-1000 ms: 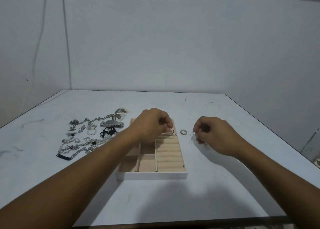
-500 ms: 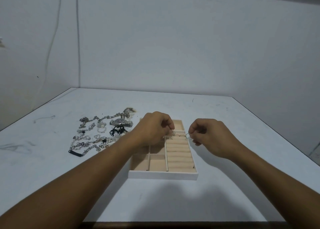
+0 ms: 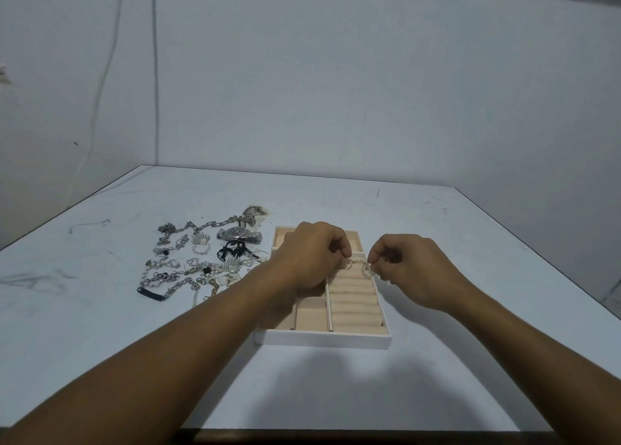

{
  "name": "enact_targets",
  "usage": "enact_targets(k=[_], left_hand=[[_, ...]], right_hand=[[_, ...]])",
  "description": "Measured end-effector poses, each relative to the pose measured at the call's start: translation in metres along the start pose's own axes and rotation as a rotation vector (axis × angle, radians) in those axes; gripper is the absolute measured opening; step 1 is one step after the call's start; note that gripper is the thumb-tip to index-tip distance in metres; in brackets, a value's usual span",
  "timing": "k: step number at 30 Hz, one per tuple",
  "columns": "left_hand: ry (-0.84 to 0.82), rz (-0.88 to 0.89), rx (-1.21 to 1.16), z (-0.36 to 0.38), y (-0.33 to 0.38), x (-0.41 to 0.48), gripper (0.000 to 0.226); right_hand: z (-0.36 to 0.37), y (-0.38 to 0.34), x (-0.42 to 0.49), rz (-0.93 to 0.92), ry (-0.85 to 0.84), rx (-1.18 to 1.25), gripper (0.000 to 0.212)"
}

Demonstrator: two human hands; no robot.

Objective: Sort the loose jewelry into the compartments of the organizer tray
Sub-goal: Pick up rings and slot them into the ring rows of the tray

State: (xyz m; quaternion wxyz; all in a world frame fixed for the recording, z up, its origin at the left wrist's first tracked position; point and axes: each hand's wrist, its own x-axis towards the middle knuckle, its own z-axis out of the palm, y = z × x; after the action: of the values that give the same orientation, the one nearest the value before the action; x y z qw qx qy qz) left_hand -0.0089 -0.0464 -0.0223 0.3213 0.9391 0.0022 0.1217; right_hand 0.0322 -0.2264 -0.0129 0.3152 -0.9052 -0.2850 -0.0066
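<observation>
Lengthwise, tray (image 3: 322, 339) runs away; left hand (image 3: 311, 253) pinches ring (image 3: 348, 265).

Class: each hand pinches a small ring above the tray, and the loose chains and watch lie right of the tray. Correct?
No. The head view shows the loose chains and watch lying left of the tray, not right. The rest holds: the left hand pinches one ring, the right hand the other ring, above it.

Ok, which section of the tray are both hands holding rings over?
The ridged column along the tray's right side. The other sections are plain flat-bottomed boxes; this one has padded rolls across it.
</observation>
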Motion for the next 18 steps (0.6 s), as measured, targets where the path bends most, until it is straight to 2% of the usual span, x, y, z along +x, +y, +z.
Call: enact_targets(k=[7,18], left_hand=[[-0.003,0.034,0.075,0.0014,-0.0002,-0.0015,0.007],[-0.003,0.062,0.150,0.0075,-0.0060,-0.0014,0.012]], right_hand=[[0.0014,0.0027,-0.0003,-0.009,0.001,0.005,0.019],[-0.0022,0.0048,0.0003,-0.010,0.028,0.018,0.018]])
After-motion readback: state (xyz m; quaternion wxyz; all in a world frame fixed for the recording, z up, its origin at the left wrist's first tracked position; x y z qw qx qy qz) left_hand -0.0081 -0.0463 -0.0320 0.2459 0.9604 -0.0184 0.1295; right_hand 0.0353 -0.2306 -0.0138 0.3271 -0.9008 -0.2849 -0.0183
